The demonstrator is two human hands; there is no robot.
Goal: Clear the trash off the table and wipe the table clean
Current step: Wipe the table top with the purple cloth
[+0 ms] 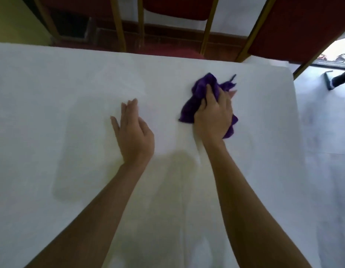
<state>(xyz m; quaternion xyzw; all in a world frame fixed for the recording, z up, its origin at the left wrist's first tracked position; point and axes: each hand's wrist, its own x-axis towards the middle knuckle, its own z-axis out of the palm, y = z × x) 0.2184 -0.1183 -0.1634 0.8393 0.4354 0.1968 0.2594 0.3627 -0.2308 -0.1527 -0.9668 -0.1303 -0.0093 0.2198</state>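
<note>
A white table (71,89) fills most of the view. My right hand (214,117) presses a crumpled purple cloth (196,99) onto the table surface right of centre, fingers curled over it. My left hand (134,132) lies flat on the table to the left of the cloth, fingers together and extended, holding nothing. Faint damp-looking patches show on the surface nearer me. No trash is visible on the table.
Red chairs with gold frames (173,18) stand beyond the far table edge. The table's right edge runs past the cloth, with pale floor (322,142) beyond it. A dark tool (330,82) lies on the floor at far right.
</note>
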